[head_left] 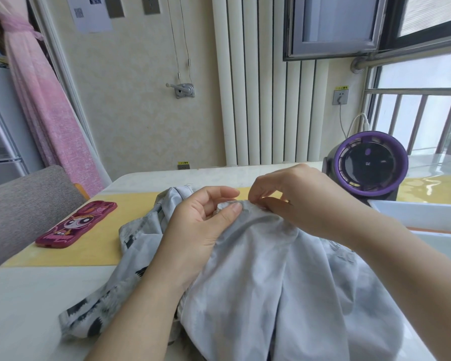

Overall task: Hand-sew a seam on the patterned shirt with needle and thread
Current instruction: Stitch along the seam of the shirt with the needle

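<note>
Bare bench (24, 308) lies open left of the shirt (271, 282), though a pink phone (76, 225) blocks the far left and a purple fan (370, 165) the right.

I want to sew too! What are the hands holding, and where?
Both hands hold the patterned shirt at one raised fold of cloth: the left hand pinches it, and the right hand pinches just beside.

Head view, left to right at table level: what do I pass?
Grey chair → pink phone → left hand → right hand, both pinching the shirt → purple fan → white tray.
</note>
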`<act>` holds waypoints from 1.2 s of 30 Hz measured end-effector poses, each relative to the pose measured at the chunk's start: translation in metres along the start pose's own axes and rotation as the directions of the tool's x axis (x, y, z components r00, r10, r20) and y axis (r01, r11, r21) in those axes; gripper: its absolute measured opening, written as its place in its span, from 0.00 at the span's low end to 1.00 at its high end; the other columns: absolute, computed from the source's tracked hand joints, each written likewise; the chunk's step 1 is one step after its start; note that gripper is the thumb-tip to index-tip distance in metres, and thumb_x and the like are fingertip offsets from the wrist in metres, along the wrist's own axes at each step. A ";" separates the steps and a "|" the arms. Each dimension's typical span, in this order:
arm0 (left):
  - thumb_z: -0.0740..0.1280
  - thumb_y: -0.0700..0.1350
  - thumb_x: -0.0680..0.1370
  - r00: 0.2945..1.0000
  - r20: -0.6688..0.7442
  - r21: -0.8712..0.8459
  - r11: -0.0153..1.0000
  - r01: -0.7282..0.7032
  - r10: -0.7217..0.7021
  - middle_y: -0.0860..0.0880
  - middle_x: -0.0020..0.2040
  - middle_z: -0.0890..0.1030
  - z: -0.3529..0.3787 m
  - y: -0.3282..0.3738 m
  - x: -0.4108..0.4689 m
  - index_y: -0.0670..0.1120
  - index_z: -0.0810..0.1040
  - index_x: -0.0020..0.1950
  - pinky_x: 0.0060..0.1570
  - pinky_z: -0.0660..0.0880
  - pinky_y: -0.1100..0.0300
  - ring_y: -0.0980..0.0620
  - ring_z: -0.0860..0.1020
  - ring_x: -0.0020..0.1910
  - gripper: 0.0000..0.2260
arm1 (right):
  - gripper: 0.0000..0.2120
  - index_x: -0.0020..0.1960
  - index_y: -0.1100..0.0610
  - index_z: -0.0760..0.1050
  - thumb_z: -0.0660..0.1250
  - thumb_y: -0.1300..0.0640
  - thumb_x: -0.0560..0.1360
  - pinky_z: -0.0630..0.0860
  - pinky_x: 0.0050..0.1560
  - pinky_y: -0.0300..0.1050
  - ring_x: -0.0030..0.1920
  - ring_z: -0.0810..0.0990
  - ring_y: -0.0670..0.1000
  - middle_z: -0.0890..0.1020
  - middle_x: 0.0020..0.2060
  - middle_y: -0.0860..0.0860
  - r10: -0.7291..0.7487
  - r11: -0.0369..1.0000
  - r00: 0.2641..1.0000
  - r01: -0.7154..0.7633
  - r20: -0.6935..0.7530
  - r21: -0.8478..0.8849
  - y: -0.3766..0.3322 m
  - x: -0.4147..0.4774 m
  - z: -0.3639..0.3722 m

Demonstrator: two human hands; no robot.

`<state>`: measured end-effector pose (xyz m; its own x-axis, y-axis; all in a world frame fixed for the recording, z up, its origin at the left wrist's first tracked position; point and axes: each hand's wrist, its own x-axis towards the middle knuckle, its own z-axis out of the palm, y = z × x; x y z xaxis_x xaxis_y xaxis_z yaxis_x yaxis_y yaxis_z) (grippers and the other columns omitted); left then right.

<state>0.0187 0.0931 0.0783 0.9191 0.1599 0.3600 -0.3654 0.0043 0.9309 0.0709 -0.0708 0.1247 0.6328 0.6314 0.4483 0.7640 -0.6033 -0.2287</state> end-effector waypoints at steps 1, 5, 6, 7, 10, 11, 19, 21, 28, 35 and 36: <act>0.70 0.46 0.65 1.000 0.001 -0.004 1.000 0.001 -0.001 0.50 0.40 0.83 0.000 0.000 0.000 0.49 0.80 0.47 0.51 0.75 0.56 0.53 0.80 0.42 0.11 | 0.08 0.47 0.46 0.79 0.66 0.59 0.75 0.76 0.45 0.48 0.37 0.73 0.45 0.78 0.37 0.39 0.001 1.000 1.000 -0.001 -0.008 0.001 0.000 0.000 0.001; 0.70 0.46 0.66 1.000 0.004 -0.024 1.000 0.008 -0.008 0.49 0.39 0.83 0.001 0.000 0.000 0.48 0.80 0.47 0.50 0.74 0.56 0.53 0.80 0.42 0.11 | 0.06 0.47 0.48 0.80 0.67 0.57 0.75 0.76 0.47 0.48 0.44 0.78 0.46 0.79 0.39 0.39 0.016 1.000 0.999 -0.015 -0.044 0.022 -0.003 0.000 0.003; 0.70 0.46 0.65 1.000 0.001 -0.033 0.999 0.009 -0.009 0.49 0.39 0.83 0.001 0.000 0.000 0.48 0.80 0.46 0.50 0.74 0.56 0.52 0.80 0.42 0.10 | 0.06 0.47 0.49 0.80 0.67 0.58 0.75 0.76 0.48 0.48 0.46 0.80 0.47 0.81 0.40 0.40 0.020 0.999 0.999 -0.018 -0.050 0.027 -0.003 0.000 0.003; 0.70 0.46 0.65 1.000 -0.003 -0.039 0.999 0.006 -0.006 0.49 0.39 0.83 0.002 0.000 0.000 0.48 0.80 0.46 0.50 0.74 0.56 0.52 0.80 0.42 0.10 | 0.06 0.48 0.49 0.80 0.67 0.58 0.75 0.76 0.48 0.46 0.47 0.80 0.46 0.82 0.41 0.41 0.022 0.999 0.998 -0.020 -0.050 0.029 -0.003 0.000 0.004; 0.71 0.46 0.65 1.000 -0.015 -0.054 0.998 -0.008 0.007 0.49 0.39 0.83 0.002 -0.001 0.000 0.50 0.81 0.44 0.49 0.75 0.57 0.52 0.80 0.41 0.08 | 0.10 0.49 0.50 0.80 0.64 0.63 0.76 0.73 0.38 0.34 0.38 0.77 0.36 0.81 0.40 0.38 0.057 0.985 0.998 -0.052 -0.024 0.162 -0.004 0.000 0.005; 0.70 0.46 0.65 1.000 -0.021 -0.062 0.998 -0.010 0.009 0.49 0.39 0.83 0.002 -0.001 0.001 0.50 0.81 0.44 0.48 0.76 0.59 0.53 0.80 0.41 0.08 | 0.10 0.49 0.50 0.79 0.63 0.63 0.77 0.71 0.33 0.32 0.33 0.76 0.36 0.80 0.38 0.37 0.079 0.960 0.997 -0.074 -0.009 0.270 -0.005 0.000 0.006; 0.70 0.43 0.68 0.993 -0.114 -0.119 0.992 -0.045 0.032 0.49 0.42 0.84 0.000 -0.003 0.003 0.49 0.79 0.46 0.47 0.77 0.61 0.53 0.82 0.43 0.08 | 0.05 0.49 0.49 0.76 0.66 0.57 0.75 0.77 0.42 0.60 0.44 0.80 0.66 0.83 0.48 0.56 0.001 0.735 1.000 0.009 -0.015 0.678 -0.010 -0.002 0.014; 0.70 0.44 0.67 0.994 -0.109 -0.123 0.992 -0.042 0.028 0.48 0.42 0.84 0.001 -0.002 0.003 0.48 0.78 0.47 0.49 0.78 0.59 0.52 0.82 0.42 0.10 | 0.05 0.45 0.52 0.78 0.68 0.61 0.75 0.78 0.50 0.60 0.47 0.83 0.58 0.83 0.49 0.52 0.015 0.754 0.997 0.036 -0.072 0.656 -0.014 -0.002 0.016; 0.72 0.42 0.71 0.987 -0.159 -0.017 1.000 0.010 -0.013 0.47 0.40 0.82 0.002 -0.011 0.005 0.51 0.79 0.49 0.49 0.75 0.53 0.50 0.80 0.41 0.09 | 0.06 0.39 0.55 0.76 0.68 0.61 0.75 0.77 0.48 0.47 0.47 0.82 0.46 0.84 0.46 0.48 0.163 0.722 0.971 0.005 -0.177 0.692 -0.016 0.002 0.014; 0.70 0.39 0.74 0.969 -0.235 0.283 0.959 -0.010 0.079 0.49 0.40 0.79 -0.009 -0.024 0.012 0.54 0.77 0.48 0.39 0.73 0.65 0.56 0.75 0.35 0.09 | 0.05 0.41 0.58 0.71 0.61 0.61 0.76 0.82 0.44 0.49 0.37 0.84 0.52 0.81 0.32 0.52 0.343 -0.298 0.934 0.011 0.097 0.954 -0.022 0.003 -0.019; 0.69 0.39 0.74 0.966 -0.240 0.334 0.943 -0.010 0.095 0.49 0.40 0.79 -0.010 -0.027 0.013 0.55 0.76 0.47 0.38 0.72 0.67 0.56 0.75 0.35 0.10 | 0.04 0.41 0.59 0.71 0.62 0.61 0.75 0.82 0.40 0.49 0.35 0.84 0.51 0.81 0.31 0.52 0.328 -0.397 0.931 -0.019 0.161 0.918 -0.025 0.002 -0.022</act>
<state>0.0390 0.1054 0.0575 0.8181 0.3914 0.4214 -0.3043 -0.3272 0.8946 0.0504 -0.0649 0.1507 0.8598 0.4686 0.2030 -0.1999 0.6746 -0.7106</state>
